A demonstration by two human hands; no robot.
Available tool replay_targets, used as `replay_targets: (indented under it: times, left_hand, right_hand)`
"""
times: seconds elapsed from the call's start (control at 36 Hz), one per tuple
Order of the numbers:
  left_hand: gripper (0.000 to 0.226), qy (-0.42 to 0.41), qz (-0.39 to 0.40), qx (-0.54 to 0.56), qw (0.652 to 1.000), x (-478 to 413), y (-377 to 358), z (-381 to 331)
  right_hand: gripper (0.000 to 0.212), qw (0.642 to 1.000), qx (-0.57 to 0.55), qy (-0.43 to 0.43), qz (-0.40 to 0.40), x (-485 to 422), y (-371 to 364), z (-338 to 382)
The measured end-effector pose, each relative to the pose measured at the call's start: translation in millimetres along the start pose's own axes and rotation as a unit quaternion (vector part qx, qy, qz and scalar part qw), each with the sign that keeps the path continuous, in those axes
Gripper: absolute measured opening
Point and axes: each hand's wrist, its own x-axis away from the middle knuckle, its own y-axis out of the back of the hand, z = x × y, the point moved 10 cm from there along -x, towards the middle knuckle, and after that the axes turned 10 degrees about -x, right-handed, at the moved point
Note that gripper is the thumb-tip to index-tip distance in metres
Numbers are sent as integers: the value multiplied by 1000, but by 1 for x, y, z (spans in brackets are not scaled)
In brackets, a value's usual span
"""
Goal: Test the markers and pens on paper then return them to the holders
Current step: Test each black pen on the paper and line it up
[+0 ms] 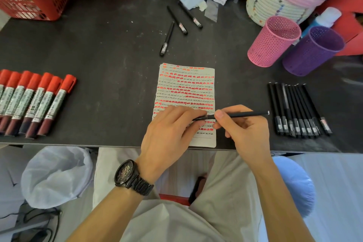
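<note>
While the paper (186,88) is nearly filled, a black pen (241,115) is pinched by left hand (169,129) and right hand (243,129); holders (273,43) at two o'clock are not yet filled.

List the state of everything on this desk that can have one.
Held pen: gripped by left hand and right hand.
Paper: nearly filled with marks.
Red markers: capped, in a row.
Pink holder: upright, no pens visible.
Purple holder: upright, no pens visible.
Pen row: lying flat.

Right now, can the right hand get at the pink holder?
Probably yes: bare table lies between right hand and pink holder, though it and the left hand both grip a black pen.
</note>
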Motion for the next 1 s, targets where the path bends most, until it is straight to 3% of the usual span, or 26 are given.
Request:
replay_targets:
  times: [0.17,0.5,0.67,0.86,1.0]
  left_hand:
    - [29,-5,14,3,1000,-2,2,-3]
    - [25,-12,-23,15,1000,0,4,-1]
    - [23,-18,-48,24,998,2,6,-1]
    - [20,-30,-62,13,998,2,5,-1]
    - [21,-18,-43,-3,999,-1,-1,-2]
  right_hand:
    - [15,1000,8,0,11,-2,-9,3]
    - [7,999,31,-2,12,-5,-10,-2]
    - [16,1000,10,-13,13,-7,-12,-4]
    - [5,998,47,-10,28,-8,-19,-4]
    - [14,998,66,-5,10,-9,-17,-5]
